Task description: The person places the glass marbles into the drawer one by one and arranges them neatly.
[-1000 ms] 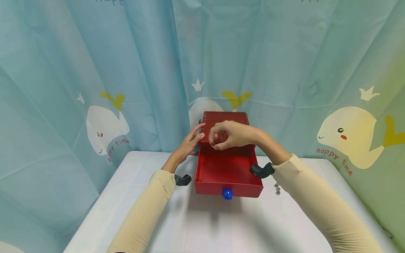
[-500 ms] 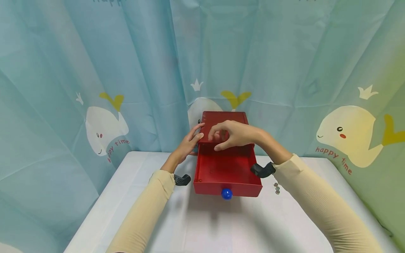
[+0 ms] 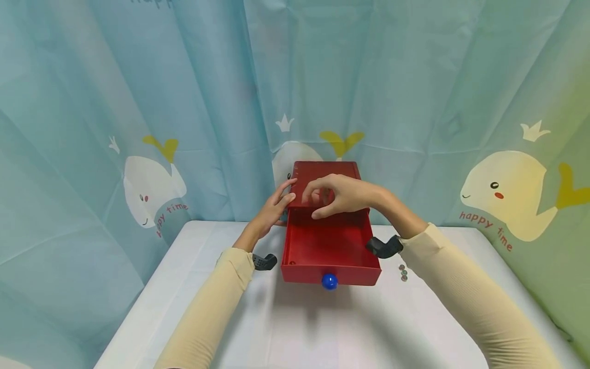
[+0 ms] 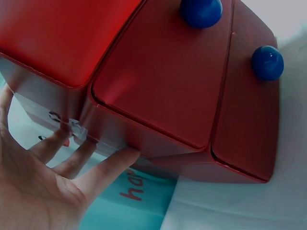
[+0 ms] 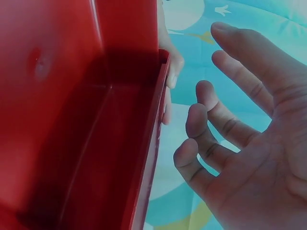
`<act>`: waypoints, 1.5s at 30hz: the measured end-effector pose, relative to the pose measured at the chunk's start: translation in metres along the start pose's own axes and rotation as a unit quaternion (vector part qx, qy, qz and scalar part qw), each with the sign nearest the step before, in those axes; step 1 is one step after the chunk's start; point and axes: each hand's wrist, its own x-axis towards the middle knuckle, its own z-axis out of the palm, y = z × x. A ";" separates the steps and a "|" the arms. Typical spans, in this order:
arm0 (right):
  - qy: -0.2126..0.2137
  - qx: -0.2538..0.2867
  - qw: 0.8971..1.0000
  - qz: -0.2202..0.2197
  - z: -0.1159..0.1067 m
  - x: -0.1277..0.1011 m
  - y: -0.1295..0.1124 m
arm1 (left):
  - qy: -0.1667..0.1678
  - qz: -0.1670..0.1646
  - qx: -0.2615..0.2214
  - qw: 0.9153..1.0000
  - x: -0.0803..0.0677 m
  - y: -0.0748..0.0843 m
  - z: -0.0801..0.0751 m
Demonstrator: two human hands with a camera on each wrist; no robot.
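Note:
A red drawer cabinet (image 3: 324,169) stands at the back of the table, its top drawer (image 3: 331,246) pulled out. That drawer has a blue knob (image 3: 329,281) on its front. My left hand (image 3: 269,212) rests against the cabinet's left side, fingers stretched along it, as the left wrist view also shows. Above the back of the drawer hovers my right hand (image 3: 343,196), fingers bent and apart, with nothing between thumb and fingertips; its palm (image 5: 268,158) shows bare in the right wrist view. A tiny round piece (image 3: 292,263) lies in the drawer's front left corner.
Small round pieces (image 3: 404,272) lie on the white table (image 3: 230,328), right of the drawer. Two lower drawers, with blue knobs (image 4: 267,63), are closed in the left wrist view. A whale-print curtain (image 3: 221,102) hangs right behind the cabinet.
A second ago my right thumb and finger pinched a small round piece; they have since parted and it is gone from them. My left hand keeps its place on the cabinet.

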 end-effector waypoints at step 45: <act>0.221 0.001 0.974 -0.047 0.023 -0.125 0.020 | -0.013 0.003 -0.003 1.000 -0.002 0.000 -0.004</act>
